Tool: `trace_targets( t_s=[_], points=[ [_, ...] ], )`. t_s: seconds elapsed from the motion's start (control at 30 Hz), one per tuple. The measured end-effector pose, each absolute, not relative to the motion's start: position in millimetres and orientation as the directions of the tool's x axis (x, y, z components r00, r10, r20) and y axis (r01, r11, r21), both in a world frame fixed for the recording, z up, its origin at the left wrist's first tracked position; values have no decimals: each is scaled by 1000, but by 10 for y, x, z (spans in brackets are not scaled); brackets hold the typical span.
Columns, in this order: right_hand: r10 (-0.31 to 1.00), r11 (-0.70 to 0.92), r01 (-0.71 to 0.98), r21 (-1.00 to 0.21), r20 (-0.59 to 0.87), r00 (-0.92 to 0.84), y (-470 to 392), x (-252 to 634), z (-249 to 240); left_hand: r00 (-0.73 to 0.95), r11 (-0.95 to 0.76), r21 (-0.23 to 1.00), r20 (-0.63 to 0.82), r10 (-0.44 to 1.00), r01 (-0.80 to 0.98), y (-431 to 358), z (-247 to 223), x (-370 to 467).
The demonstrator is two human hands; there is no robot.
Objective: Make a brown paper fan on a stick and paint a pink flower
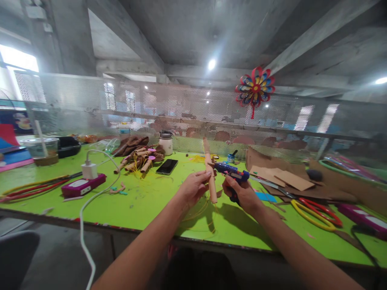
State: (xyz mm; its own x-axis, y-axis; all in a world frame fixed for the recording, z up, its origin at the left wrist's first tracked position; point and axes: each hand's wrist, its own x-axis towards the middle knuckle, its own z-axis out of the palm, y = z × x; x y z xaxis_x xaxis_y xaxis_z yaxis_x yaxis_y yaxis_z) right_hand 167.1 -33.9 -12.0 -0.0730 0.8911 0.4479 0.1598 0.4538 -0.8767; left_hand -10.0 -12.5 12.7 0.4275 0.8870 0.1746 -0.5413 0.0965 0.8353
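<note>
My left hand (195, 186) pinches a long rolled brown paper tube (213, 189) near its middle, holding it almost upright above the green table (145, 213). Thin yellow strings (198, 211) trail below the tube. In my right hand (242, 193) is a blue glue gun (231, 171), my fingers wrapped round its handle. The gun's nozzle points left and meets or nearly meets the tube; whether they touch I cannot tell. More brown paper tubes (130, 166) with yellow strings and pink discs lie piled at the back left.
A black phone (167, 166) and a white jar (165, 143) are beyond my left hand. Red-and-yellow-handled scissors (317, 213) and brown paper sheets (294, 180) lie right. A white cable (101, 192) runs from a purple power strip (83, 186) over the front edge. Mesh panels stand behind.
</note>
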Motion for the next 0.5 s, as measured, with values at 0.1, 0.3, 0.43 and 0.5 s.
trace_targets(
  t_s=[0.1,0.3,0.43,0.5],
  points=[
    [890,455,173,-873,448,-80,-346,1666,-106,410,84,845,167,897,-529,-146,146,-101],
    [898,439,193,-878,432,-77,-365,1656,-77,408,64,853,181,895,-517,-145,147,-96],
    [900,435,214,-874,427,-87,-369,1661,-74,411,63,856,180,894,-512,-133,135,-88],
    [902,431,207,-879,422,-86,-359,1666,-87,412,66,857,177,894,-512,-130,130,-86]
  ],
)
